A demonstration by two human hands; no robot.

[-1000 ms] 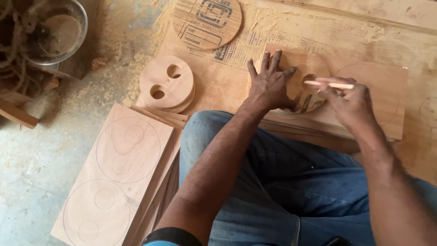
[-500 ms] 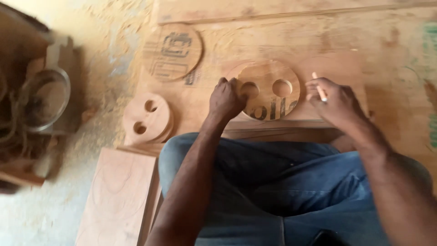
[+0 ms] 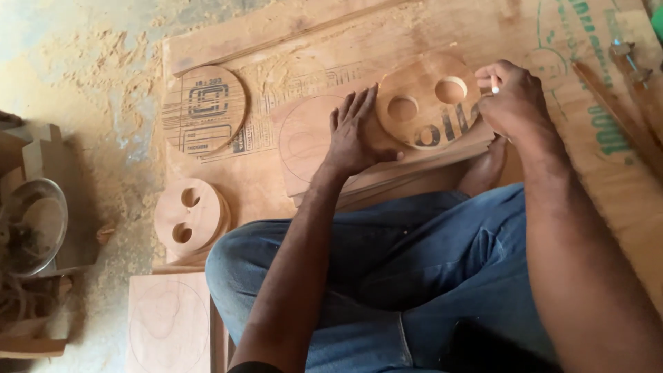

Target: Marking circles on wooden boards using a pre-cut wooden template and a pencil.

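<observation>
Two-holed wooden disc (image 3: 428, 103) lies flat on a plywood board (image 3: 311, 148), which rests across the person's lap and on the big plywood sheet (image 3: 594, 173) beneath. Nearest us, blue jeans (image 3: 387, 276) fill the lower frame, both forearms reaching up and away over the knees. Left hand (image 3: 352, 138) is palm down, fingers spread and straight, pressing the board just beside the disc's left edge, gripping nothing. Right hand (image 3: 511, 100) is curled at the disc's right rim, wrist bent, fingers pinched around a pale pencil (image 3: 494, 85). Off to the left, a stack of matching two-holed discs (image 3: 188, 217) sits on the sheet. Further out lies a printed plywood disc (image 3: 205, 109), with sawdust (image 3: 90, 76) scattered beyond.
</observation>
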